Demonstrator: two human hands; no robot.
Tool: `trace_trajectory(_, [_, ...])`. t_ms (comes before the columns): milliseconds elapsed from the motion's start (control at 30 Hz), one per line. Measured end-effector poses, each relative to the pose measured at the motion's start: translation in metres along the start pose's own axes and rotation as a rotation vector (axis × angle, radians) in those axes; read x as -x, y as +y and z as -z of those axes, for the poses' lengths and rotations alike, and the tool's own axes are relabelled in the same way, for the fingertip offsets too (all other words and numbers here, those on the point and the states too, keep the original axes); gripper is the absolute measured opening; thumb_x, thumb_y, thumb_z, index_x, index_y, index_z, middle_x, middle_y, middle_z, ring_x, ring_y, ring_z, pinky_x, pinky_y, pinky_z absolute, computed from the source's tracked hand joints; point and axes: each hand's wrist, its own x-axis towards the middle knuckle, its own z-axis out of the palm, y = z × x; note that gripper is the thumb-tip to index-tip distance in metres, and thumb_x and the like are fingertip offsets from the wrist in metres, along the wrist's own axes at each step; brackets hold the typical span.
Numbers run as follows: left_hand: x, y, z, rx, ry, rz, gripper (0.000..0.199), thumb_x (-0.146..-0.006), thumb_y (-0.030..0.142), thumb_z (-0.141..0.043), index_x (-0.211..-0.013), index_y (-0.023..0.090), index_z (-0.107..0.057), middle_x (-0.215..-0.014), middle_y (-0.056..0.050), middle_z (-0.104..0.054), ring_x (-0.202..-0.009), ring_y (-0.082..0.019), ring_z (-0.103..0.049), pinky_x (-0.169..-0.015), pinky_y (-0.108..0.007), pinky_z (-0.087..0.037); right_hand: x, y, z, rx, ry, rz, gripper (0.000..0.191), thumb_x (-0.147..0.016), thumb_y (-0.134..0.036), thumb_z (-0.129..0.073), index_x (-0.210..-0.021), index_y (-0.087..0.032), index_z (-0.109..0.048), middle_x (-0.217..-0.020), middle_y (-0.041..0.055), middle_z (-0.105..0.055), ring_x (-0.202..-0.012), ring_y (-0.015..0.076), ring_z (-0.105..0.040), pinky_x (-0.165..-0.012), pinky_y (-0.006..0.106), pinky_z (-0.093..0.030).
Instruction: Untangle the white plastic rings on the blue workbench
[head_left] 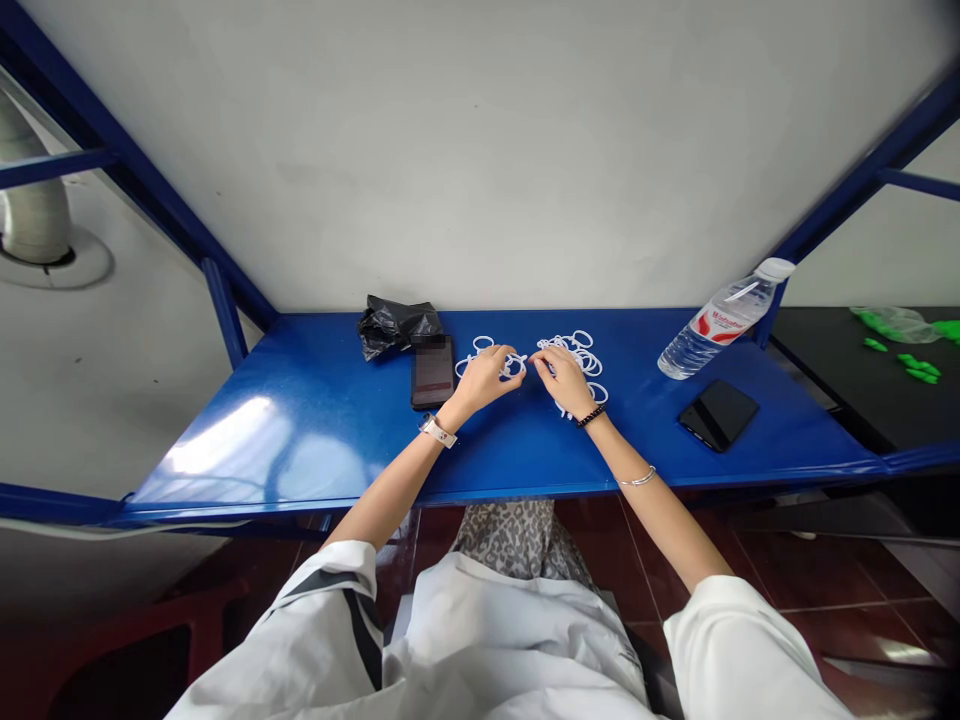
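Observation:
Above the blue tabletop, my left hand (482, 380) is closed in a pinch on a thin white plastic ring (517, 375). Facing it, my right hand (564, 378) has thumb and fingers drawn together close to the ring's edge. Whatever may be between those fingertips is too small to make out. A heap of similar white rings (587, 361) lies beyond and beside my right hand, partly hidden under it. Another loose white ring (483, 343) is on the table just behind my left hand.
Left of my hands are a dark phone-like device (433, 375) and a crumpled black plastic bag (397, 324). To the right, a water bottle (720, 322) leans beside a black phone (718, 415). Blue frame bars flank the table (300, 420); green pieces (919, 367) lie on a dark neighbouring surface.

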Motion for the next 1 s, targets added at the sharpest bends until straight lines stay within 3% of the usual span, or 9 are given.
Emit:
trace_trajectory(133, [0.000,-0.007,-0.003,-0.176,0.022,0.005,0.027,-0.086,0.031,-0.066,-0.109,0.017,-0.060,-0.099,-0.010,-0.062,-0.101,-0.027,-0.060,-0.082,-0.034,-0.049,0.002,0.014,-0.005,0.232,-0.027,-0.052,0.026,-0.095,-0.026,-0.047,-0.106,-0.019,-0.069,-0.119,0.0156,-0.067,-0.119,0.0341,-0.055,-0.102,0.052,-0.044])
trace_trajectory(300, [-0.001,-0.011,-0.004,-0.322,0.019,0.008,0.020,-0.090,0.025,-0.059,-0.109,0.016,-0.060,-0.108,-0.014,-0.059,-0.109,-0.031,-0.054,-0.089,-0.042,-0.047,0.008,0.024,-0.010,0.374,-0.131,-0.075,0.038,-0.094,-0.027,-0.049,-0.128,-0.016,-0.061,-0.139,0.0195,-0.057,-0.135,0.0389,-0.044,-0.110,0.061,-0.034])
trace_trajectory(600, [0.000,-0.013,-0.004,-0.401,-0.053,0.047,0.022,-0.089,0.021,-0.058,-0.111,0.019,-0.058,-0.112,-0.015,-0.059,-0.112,-0.034,-0.052,-0.084,-0.043,-0.045,0.007,0.028,-0.010,0.380,-0.072,-0.100,0.035,-0.097,-0.025,-0.043,-0.127,-0.019,-0.061,-0.121,0.0173,-0.068,-0.117,0.0362,-0.056,-0.100,0.057,-0.039])
trace_trajectory(867, [0.001,-0.011,-0.004,-0.397,-0.073,0.054,0.025,-0.089,0.019,-0.058,-0.114,0.019,-0.058,-0.113,-0.015,-0.059,-0.114,-0.034,-0.052,-0.087,-0.044,-0.045,0.006,0.031,-0.007,0.373,-0.015,-0.107,0.030,-0.100,-0.028,-0.042,-0.099,-0.020,-0.071,-0.098,0.0150,-0.072,-0.103,0.0349,-0.060,-0.093,0.055,-0.039])
trace_trajectory(1000, [0.001,-0.010,-0.003,-0.400,-0.082,0.047,0.024,-0.090,0.021,-0.057,-0.114,0.018,-0.058,-0.113,-0.015,-0.059,-0.114,-0.034,-0.052,-0.086,-0.043,-0.045,0.005,0.026,-0.005,0.372,-0.013,-0.135,0.032,-0.100,-0.025,-0.041,-0.095,-0.020,-0.072,-0.099,0.0151,-0.072,-0.103,0.0348,-0.058,-0.094,0.055,-0.037])
